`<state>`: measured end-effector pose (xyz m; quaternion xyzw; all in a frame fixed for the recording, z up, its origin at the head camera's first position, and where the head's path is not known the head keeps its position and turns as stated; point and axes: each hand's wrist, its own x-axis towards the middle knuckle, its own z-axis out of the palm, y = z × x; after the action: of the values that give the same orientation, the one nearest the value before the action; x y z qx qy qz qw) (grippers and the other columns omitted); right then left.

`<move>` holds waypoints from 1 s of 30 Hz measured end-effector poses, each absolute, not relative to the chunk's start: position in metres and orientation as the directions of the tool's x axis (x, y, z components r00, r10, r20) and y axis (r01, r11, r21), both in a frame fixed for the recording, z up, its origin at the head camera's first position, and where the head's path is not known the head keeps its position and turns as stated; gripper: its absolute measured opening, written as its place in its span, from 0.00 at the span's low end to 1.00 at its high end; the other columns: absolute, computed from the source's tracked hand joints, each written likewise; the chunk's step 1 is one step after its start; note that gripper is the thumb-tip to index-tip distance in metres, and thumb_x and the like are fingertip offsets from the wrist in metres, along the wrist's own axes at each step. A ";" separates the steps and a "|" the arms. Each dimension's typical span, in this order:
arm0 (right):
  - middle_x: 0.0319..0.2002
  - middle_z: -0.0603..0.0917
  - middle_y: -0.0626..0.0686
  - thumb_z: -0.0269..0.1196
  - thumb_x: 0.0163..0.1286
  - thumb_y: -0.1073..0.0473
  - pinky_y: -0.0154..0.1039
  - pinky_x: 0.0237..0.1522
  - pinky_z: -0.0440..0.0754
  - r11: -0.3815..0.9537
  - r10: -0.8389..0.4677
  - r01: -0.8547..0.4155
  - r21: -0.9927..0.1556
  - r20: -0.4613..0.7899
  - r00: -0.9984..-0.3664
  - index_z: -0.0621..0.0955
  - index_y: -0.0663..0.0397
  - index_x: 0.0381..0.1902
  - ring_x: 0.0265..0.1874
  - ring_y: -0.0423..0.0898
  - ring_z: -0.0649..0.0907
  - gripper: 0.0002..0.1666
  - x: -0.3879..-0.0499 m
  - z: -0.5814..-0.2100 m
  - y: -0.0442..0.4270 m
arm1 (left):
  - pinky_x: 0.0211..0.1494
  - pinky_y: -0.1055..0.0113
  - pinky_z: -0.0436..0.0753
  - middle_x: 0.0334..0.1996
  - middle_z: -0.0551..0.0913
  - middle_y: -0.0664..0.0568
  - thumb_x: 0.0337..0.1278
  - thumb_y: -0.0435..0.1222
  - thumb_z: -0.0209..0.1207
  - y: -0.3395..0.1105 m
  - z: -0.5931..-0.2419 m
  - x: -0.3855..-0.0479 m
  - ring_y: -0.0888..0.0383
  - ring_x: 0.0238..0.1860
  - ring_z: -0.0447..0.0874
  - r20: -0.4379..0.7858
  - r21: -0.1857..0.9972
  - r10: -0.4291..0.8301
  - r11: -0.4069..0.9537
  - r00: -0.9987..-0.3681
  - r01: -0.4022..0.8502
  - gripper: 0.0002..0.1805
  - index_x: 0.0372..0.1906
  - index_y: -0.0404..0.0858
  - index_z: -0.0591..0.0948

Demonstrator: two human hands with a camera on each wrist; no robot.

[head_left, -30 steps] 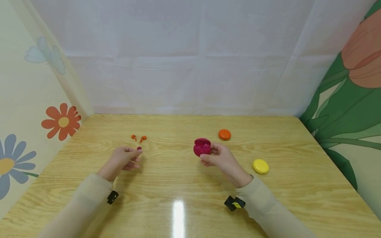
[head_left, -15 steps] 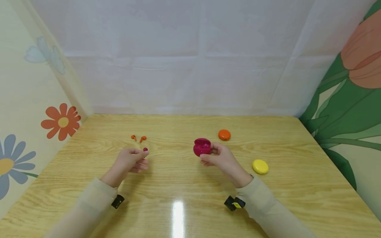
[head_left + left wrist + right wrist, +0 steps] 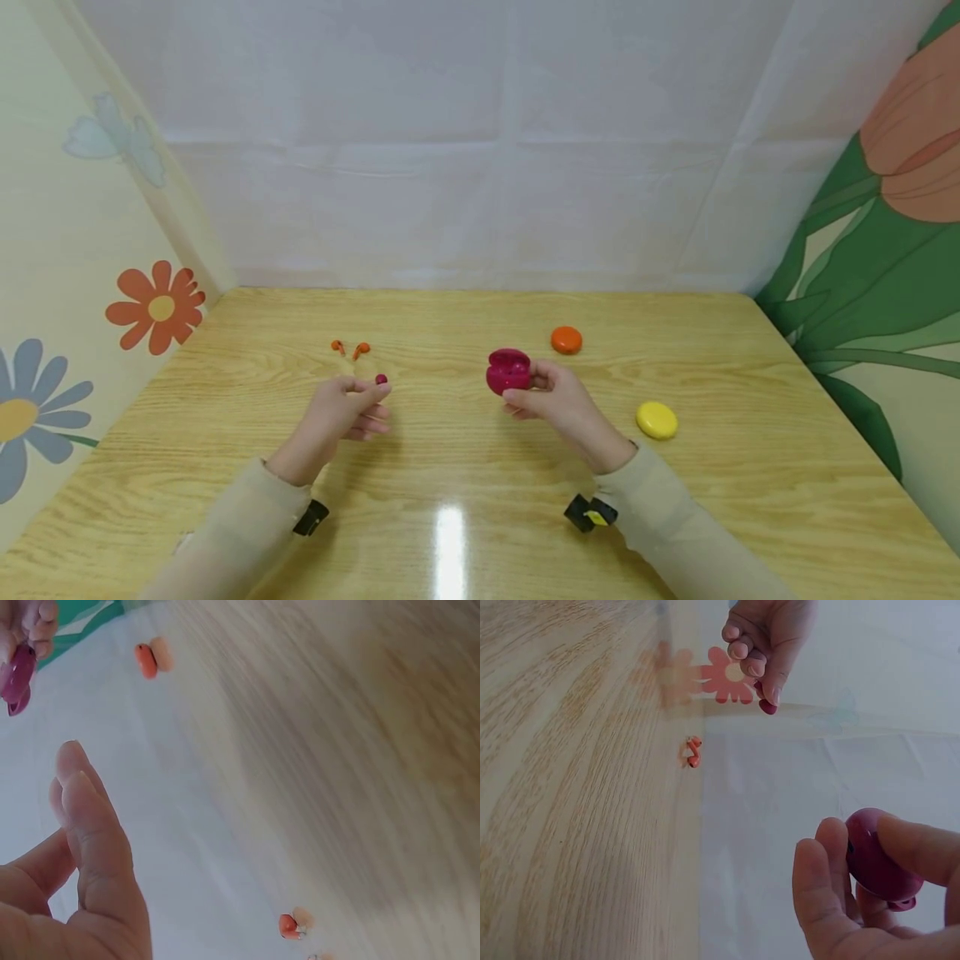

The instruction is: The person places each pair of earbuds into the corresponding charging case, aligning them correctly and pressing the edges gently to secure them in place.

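Note:
In the head view the left hand (image 3: 341,421) pinches a small dark-red earbud (image 3: 381,379) between thumb and finger, above the table. The right hand (image 3: 558,404) grips a round magenta case (image 3: 507,381) with its lid up; the inside faces the camera. Seen from the right wrist, the right thumb and fingers hold the case (image 3: 881,859) by its sides, and the earbud (image 3: 768,707) pokes out of the left hand's fingertips. The left wrist view shows the left hand's fingers (image 3: 101,847), but the earbud is hidden there. A gap separates the two hands.
Two orange earbuds (image 3: 362,348) lie on the wooden table (image 3: 420,467) beyond the left hand. An orange round case (image 3: 566,340) sits behind the right hand, and a yellow one (image 3: 657,420) to its right. A pale cloth (image 3: 450,208) hangs behind the table.
The left hand has moved rightward with the dark-red earbud, closer to the magenta case. The right hand and the case have stayed about where they were.

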<state>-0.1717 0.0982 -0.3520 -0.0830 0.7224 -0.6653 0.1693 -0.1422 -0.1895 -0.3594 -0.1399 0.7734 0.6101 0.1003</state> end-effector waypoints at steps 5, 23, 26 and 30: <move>0.40 0.82 0.60 0.62 0.67 0.70 0.41 0.41 0.84 0.100 -0.345 0.104 -0.990 -0.133 -0.929 0.72 0.76 0.54 0.35 0.49 0.85 0.20 -0.171 -0.352 0.098 | 0.26 0.67 0.83 0.23 0.86 0.47 0.68 0.37 0.57 -0.184 -0.360 -0.141 0.57 0.22 0.86 -0.319 0.921 -0.089 0.204 -0.944 -0.330 0.17 0.48 0.24 0.73; 0.42 0.82 0.61 0.62 0.68 0.69 0.42 0.42 0.84 0.113 -0.348 0.105 -0.988 -0.139 -0.927 0.72 0.76 0.55 0.36 0.48 0.85 0.21 -0.170 -0.352 0.097 | 0.25 0.67 0.82 0.21 0.85 0.47 0.66 0.37 0.60 -0.162 -0.361 -0.136 0.56 0.20 0.86 -0.280 0.940 -0.082 0.177 -0.956 -0.291 0.15 0.46 0.27 0.75; 0.42 0.83 0.61 0.62 0.68 0.69 0.41 0.42 0.84 0.109 -0.353 0.102 -0.989 -0.135 -0.926 0.72 0.76 0.55 0.35 0.47 0.85 0.21 -0.170 -0.352 0.097 | 0.24 0.67 0.82 0.21 0.85 0.48 0.66 0.37 0.60 -0.158 -0.361 -0.137 0.57 0.20 0.86 -0.279 0.942 -0.083 0.172 -0.957 -0.289 0.15 0.45 0.27 0.76; 0.41 0.83 0.60 0.62 0.68 0.69 0.41 0.42 0.84 0.102 -0.362 0.098 -0.990 -0.129 -0.923 0.72 0.75 0.55 0.34 0.45 0.84 0.21 -0.171 -0.352 0.097 | 0.24 0.67 0.82 0.20 0.84 0.49 0.66 0.37 0.60 -0.154 -0.361 -0.137 0.57 0.19 0.85 -0.279 0.944 -0.086 0.159 -0.957 -0.289 0.14 0.44 0.28 0.76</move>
<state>-0.1707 0.0974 -0.3525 -0.0913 0.7220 -0.6637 0.1731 -0.1372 -0.1536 -0.3606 -0.1240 0.7571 0.6365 0.0797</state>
